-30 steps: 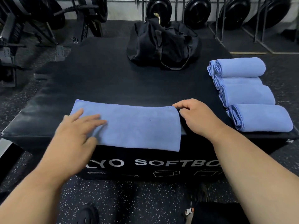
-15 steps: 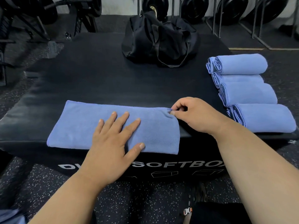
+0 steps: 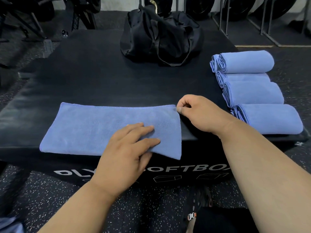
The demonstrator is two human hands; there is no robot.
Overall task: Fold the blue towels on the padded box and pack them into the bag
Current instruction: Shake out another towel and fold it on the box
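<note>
Black padded box (image 3: 104,78) on speckled gym flooring (image 3: 55,195): your left hand (image 3: 127,153) grips the flat towel's (image 3: 94,126) near edge, your right hand (image 3: 200,113) pinches its far corner.

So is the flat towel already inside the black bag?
No, the flat towel lies on the padded box, apart from the bag.

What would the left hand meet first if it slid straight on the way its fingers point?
The left hand points right and slightly away across the flat blue towel. It would likely cross the towel's right edge, then meet the right hand pinching the far corner.
</note>
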